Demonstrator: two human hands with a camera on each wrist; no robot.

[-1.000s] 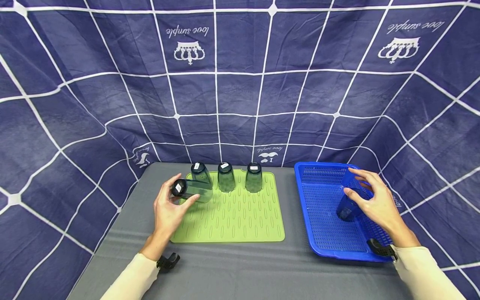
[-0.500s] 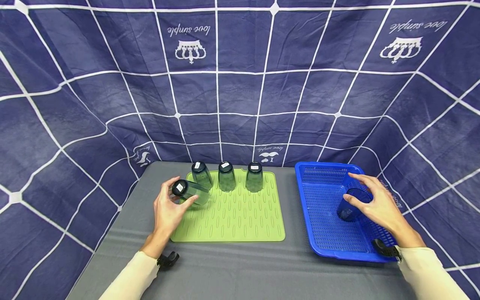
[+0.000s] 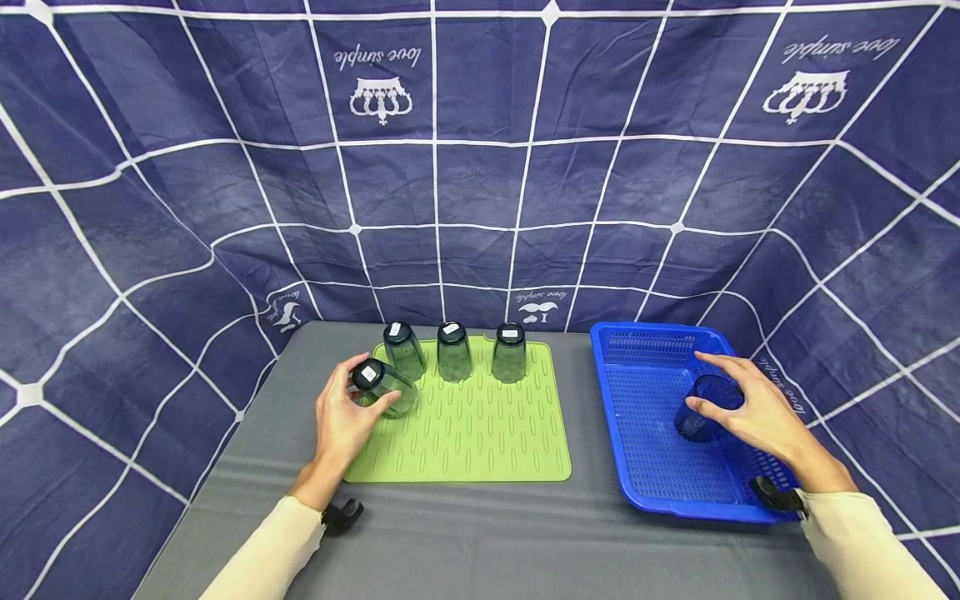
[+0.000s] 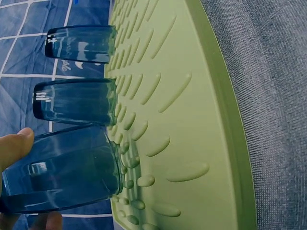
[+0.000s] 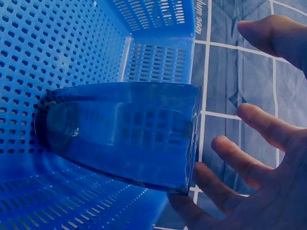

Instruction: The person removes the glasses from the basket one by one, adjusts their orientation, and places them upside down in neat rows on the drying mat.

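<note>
Near its dark base, my left hand [image 3: 341,425] grips a smoky blue-green drinking glass [image 3: 395,393], upside down and leaning slightly. In the left wrist view the glass's rim is right at the green ribbed mat [image 3: 465,446]. Behind it three matching glasses stand inverted in a row: the left one [image 3: 406,356], the middle one [image 3: 453,358] and the right one [image 3: 510,358]. My right hand [image 3: 757,421] hovers with spread fingers around the mouth of another glass [image 5: 120,132], which stands upright in the blue basket [image 3: 697,508]. Its fingertips [image 5: 223,143] are close to that rim.
A grey cloth [image 3: 480,542] covers the table. The basket has raised, perforated walls and stands to the right of the mat. A dark blue curtain [image 3: 480,183] with white lines closes off the back and both sides.
The glass in my left hand has tipped from nearly lying flat to almost upright, its rim coming down to the mat. My right hand has shifted slightly rightward at the basket glass.
</note>
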